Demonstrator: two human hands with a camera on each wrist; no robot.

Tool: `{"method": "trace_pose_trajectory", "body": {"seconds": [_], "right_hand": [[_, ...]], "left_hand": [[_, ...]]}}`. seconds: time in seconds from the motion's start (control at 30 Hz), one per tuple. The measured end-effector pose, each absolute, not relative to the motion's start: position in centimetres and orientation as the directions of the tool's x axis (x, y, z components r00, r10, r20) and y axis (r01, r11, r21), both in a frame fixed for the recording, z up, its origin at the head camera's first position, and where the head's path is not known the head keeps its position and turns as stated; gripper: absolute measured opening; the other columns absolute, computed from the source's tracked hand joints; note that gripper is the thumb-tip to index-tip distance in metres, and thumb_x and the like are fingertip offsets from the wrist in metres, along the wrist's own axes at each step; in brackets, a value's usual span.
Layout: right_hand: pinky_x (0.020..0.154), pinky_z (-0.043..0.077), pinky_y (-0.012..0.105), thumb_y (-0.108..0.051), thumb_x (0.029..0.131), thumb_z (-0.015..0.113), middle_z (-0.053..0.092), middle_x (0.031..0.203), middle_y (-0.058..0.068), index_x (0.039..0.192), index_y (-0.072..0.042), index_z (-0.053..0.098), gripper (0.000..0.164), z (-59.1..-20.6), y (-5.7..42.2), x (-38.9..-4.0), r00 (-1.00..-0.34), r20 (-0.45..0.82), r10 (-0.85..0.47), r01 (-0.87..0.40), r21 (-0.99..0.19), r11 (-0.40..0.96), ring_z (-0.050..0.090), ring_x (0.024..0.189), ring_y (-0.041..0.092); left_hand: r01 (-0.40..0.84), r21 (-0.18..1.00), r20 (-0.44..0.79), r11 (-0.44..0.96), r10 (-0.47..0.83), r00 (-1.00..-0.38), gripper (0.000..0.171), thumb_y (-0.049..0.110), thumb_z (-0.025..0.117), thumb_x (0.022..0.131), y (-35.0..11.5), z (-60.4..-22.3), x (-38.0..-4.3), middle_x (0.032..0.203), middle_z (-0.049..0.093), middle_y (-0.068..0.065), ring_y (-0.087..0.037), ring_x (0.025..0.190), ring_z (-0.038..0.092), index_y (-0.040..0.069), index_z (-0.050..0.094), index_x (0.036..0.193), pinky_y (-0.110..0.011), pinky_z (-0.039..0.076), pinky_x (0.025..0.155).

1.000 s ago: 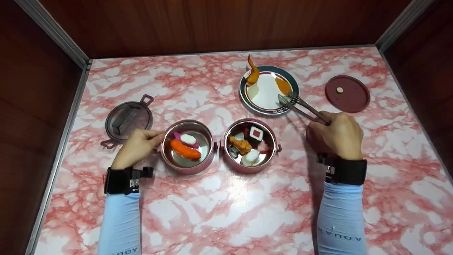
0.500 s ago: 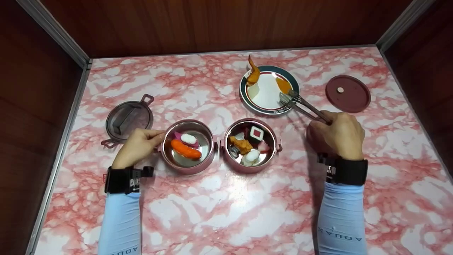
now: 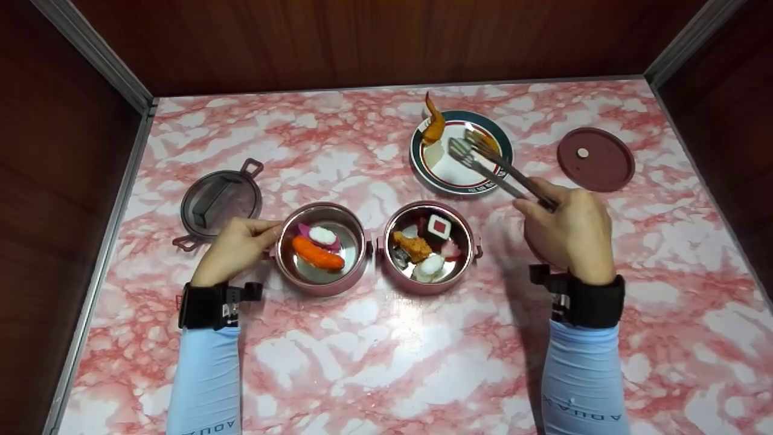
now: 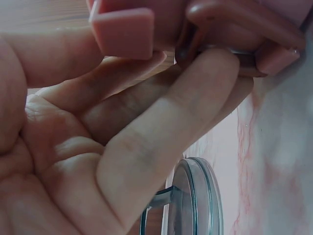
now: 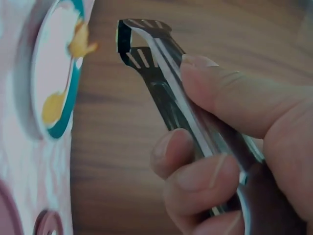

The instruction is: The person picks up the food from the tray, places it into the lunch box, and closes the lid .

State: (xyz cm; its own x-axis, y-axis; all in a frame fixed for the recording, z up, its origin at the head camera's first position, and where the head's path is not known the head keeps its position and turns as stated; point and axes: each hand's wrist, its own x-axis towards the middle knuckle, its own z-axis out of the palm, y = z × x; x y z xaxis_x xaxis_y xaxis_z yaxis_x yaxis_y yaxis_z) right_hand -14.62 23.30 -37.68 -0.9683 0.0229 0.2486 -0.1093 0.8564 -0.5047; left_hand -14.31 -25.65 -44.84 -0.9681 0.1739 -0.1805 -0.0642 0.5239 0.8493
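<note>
In the head view my left hand (image 3: 235,251) holds the side handle of the left pink pot (image 3: 320,289). Its fingers are at that handle (image 4: 244,19) in the left wrist view. Inside the pot lie an orange sausage-like piece (image 3: 318,254) and a white piece on pink (image 3: 323,237). My right hand (image 3: 570,226) grips metal tongs (image 3: 513,173) over the plate (image 3: 502,130). Between the tong tips is a small dark piece (image 5: 123,38) with a pale greenish edge. A toy chicken wing (image 3: 433,130) and a yellow-orange piece, partly behind the tongs, lie on the plate.
Beside the left pot stands a second pink pot (image 3: 426,289) with a toy sushi roll (image 3: 439,226), a fried piece (image 3: 412,244) and other foods. A clear handled lid (image 3: 232,208) lies at left, a maroon round lid (image 3: 601,160) at right. Wood-look walls surround the table.
The tongs have lifted from the plate's front right and moved up and left, with the small piece between their tips. My left hand and the pots stay where they were.
</note>
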Motion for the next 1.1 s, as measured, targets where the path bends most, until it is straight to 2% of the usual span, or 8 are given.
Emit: {"method": "trace_pose_trajectory", "body": {"seconds": [0.17,0.3,0.4,0.53,0.7,0.87,0.97,1.1], "right_hand": [[0.057,0.038,0.043,-0.043,0.088,0.074,0.062,0.070,0.005,0.125,-0.026,0.071,0.040,-37.2,21.2,-13.8,-0.954,0.297,-0.052,-0.199,-0.492,0.848,0.051,0.063,0.026],[0.049,0.037,0.037,-0.036,0.086,0.078,0.066,0.072,0.005,0.126,-0.020,0.071,0.044,-37.0,19.4,-13.2,-0.936,0.327,-0.133,-0.288,-0.492,0.821,0.050,0.056,0.018],[0.047,0.043,0.033,-0.033,0.084,0.080,0.074,0.089,0.007,0.125,-0.017,0.070,0.045,-37.1,17.8,-12.8,-0.916,0.344,-0.207,-0.361,-0.482,0.798,0.056,0.057,0.015],[0.049,0.046,0.031,-0.033,0.083,0.081,0.074,0.107,0.004,0.123,-0.014,0.071,0.045,-37.6,15.3,-12.0,-0.879,0.356,-0.318,-0.462,-0.464,0.756,0.063,0.063,0.014],[0.048,0.046,0.028,-0.033,0.082,0.082,0.075,0.100,0.002,0.124,-0.015,0.071,0.047,-38.6,12.4,-11.2,-0.831,0.323,-0.453,-0.557,-0.471,0.684,0.060,0.059,0.010],[0.060,0.053,0.039,-0.037,0.081,0.082,0.074,0.107,-0.003,0.123,-0.020,0.072,0.047,-39.6,10.8,-10.5,-0.797,0.293,-0.528,-0.603,-0.425,0.675,0.070,0.082,0.017],[0.055,0.051,0.039,-0.039,0.082,0.080,0.074,0.105,-0.003,0.123,-0.022,0.072,0.046,-39.9,10.3,-10.3,-0.781,0.272,-0.562,-0.623,-0.392,0.676,0.070,0.083,0.017],[0.046,0.044,0.035,-0.042,0.082,0.079,0.074,0.092,0.000,0.123,-0.022,0.073,0.045,-40.2,9.8,-10.2,-0.769,0.235,-0.595,-0.637,-0.360,0.682,0.067,0.072,0.016]], "left_hand": [[-0.057,0.845,-0.176,0.532,0.175,-0.969,0.027,0.022,0.059,0.101,-25.7,-44.9,-14.4,0.105,0.073,-0.010,-0.016,0.081,0.064,0.005,0.074,0.117,-0.023,0.052,0.068],[-0.067,0.850,-0.185,0.523,0.177,-0.967,0.028,0.022,0.059,0.101,-25.7,-44.9,-14.4,0.104,0.073,-0.011,-0.015,0.079,0.064,0.005,0.073,0.117,-0.025,0.053,0.067],[-0.072,0.854,-0.188,0.516,0.178,-0.966,0.028,0.022,0.059,0.101,-25.7,-44.9,-14.4,0.104,0.072,-0.012,-0.015,0.079,0.065,0.004,0.073,0.118,-0.025,0.053,0.067],[-0.072,0.856,-0.188,0.512,0.178,-0.966,0.028,0.022,0.059,0.101,-25.7,-44.9,-14.4,0.105,0.072,-0.012,-0.015,0.079,0.065,0.004,0.073,0.118,-0.024,0.054,0.068],[-0.071,0.852,-0.186,0.518,0.174,-0.967,0.028,0.024,0.059,0.101,-25.7,-44.9,-14.3,0.104,0.072,-0.011,-0.015,0.078,0.064,0.006,0.073,0.118,-0.024,0.052,0.067],[-0.072,0.852,-0.185,0.518,0.171,-0.968,0.028,0.023,0.059,0.101,-25.7,-44.9,-14.3,0.105,0.072,-0.011,-0.014,0.077,0.065,0.006,0.073,0.118,-0.024,0.053,0.066],[-0.065,0.851,-0.180,0.521,0.173,-0.968,0.028,0.022,0.059,0.101,-25.7,-44.9,-14.3,0.107,0.072,-0.010,-0.013,0.079,0.065,0.006,0.072,0.120,-0.024,0.053,0.068],[-0.061,0.853,-0.176,0.519,0.175,-0.969,0.028,0.022,0.060,0.101,-25.7,-44.9,-14.2,0.108,0.072,-0.010,-0.014,0.081,0.066,0.005,0.072,0.120,-0.026,0.055,0.070]]}}
